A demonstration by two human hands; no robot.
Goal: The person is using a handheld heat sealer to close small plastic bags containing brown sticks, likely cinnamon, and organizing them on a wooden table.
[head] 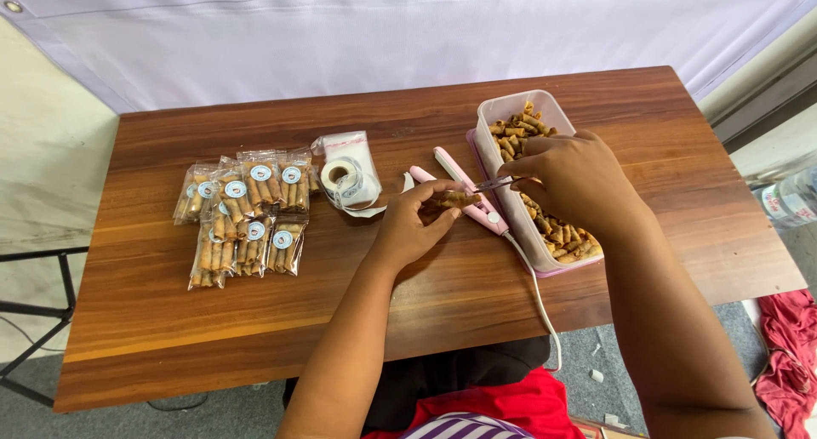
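On the surface [425, 311] a dozen sealed packets [242, 213] lie finished; left hand [408, 226] fingers pinch another small bag [455, 199], right hand [570, 179] fingers pinch its edge, tub [545, 107] half full.

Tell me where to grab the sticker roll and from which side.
Grip the sticker roll by its outer rim, fingers coming down from above. It lies flat on the table with its hollow core facing up, so the round edge is exposed all round. Come from the near side: the clear bags lie behind it, and a loose tail of tape trails off to its right.
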